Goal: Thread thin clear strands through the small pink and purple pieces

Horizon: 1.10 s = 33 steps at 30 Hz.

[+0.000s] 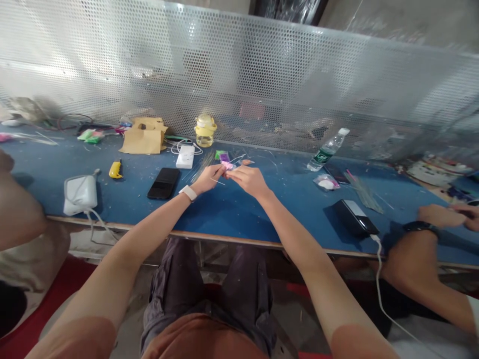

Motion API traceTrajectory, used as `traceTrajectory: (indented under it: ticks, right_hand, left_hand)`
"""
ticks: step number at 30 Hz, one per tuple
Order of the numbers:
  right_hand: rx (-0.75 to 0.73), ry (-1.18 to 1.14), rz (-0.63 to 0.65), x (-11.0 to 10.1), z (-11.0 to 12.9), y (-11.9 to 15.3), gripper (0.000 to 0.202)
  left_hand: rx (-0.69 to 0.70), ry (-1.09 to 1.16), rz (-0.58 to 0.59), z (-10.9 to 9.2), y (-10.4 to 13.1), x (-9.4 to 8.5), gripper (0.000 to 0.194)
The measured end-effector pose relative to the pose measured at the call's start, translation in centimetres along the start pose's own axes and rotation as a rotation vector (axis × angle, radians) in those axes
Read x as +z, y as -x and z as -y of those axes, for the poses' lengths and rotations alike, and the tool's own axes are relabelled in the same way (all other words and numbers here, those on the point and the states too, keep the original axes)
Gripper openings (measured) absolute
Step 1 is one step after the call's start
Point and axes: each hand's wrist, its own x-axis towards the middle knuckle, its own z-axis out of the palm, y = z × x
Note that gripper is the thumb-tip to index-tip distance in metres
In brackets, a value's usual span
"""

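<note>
Above the blue table, my left hand (208, 180) and my right hand (250, 180) meet with fingers pinched together. Between their fingertips shows a small pink piece (226, 165), soft-looking and too small to name. A thin pale stick (217, 181) pokes out below the fingers of my left hand, which wears a white watch on its wrist. Just behind the hands lie a green packet (219, 155), a purple packet (224, 157) and a bundle of thin wires or sticks (202, 166). My fingers partly cover the pink piece.
Left of my hands are a black phone (163, 183), a white charger (185, 156), a yellow cutter (116, 170) and a white power bank (80, 194). Rightward stand a water bottle (328, 150) and a black device (355, 218). Other people's arms flank both sides; a perforated metal screen (232, 75) rises behind.
</note>
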Motion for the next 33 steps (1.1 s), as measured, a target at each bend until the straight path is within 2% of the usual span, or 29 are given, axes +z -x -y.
traceTrajectory:
  ticks: [2, 5, 10, 15, 18, 24, 28, 33]
  right_hand:
    - [-0.025, 0.006, 0.01, -0.2, 0.0, -0.2, 0.044]
    - [0.012, 0.014, -0.008, -0.2, -0.2, -0.3, 0.042]
    - [0.048, 0.025, -0.05, 0.2, -0.5, -0.1, 0.037]
    - [0.031, -0.047, -0.013, 0.6, 0.1, -0.1, 0.04]
    - [0.034, -0.072, 0.001, 0.7, 0.5, -0.2, 0.042]
    - [0.048, -0.072, -0.006, 0.5, 0.7, -0.3, 0.037]
    - [0.05, -0.109, -0.008, 0.3, 0.5, -0.4, 0.037]
    - [0.086, -0.148, 0.046, 0.1, 0.5, -0.4, 0.037]
  left_hand:
    - [0.007, -0.021, -0.057, 0.1, 0.0, 0.0, 0.046]
    - [-0.024, -0.014, -0.125, 0.2, -0.2, -0.1, 0.042]
    - [-0.026, 0.033, -0.048, 0.1, -0.2, -0.2, 0.038]
    - [0.002, 0.035, 0.002, -0.2, 0.0, 0.2, 0.029]
    - [-0.035, 0.11, 0.001, -0.1, 0.0, 0.4, 0.02]
    - [-0.075, 0.256, -0.039, 0.1, -0.4, 0.5, 0.019]
    - [-0.125, 0.341, -0.025, 0.1, -0.4, 0.5, 0.018]
    - [-0.212, 0.443, -0.024, -0.1, -0.3, 0.7, 0.011]
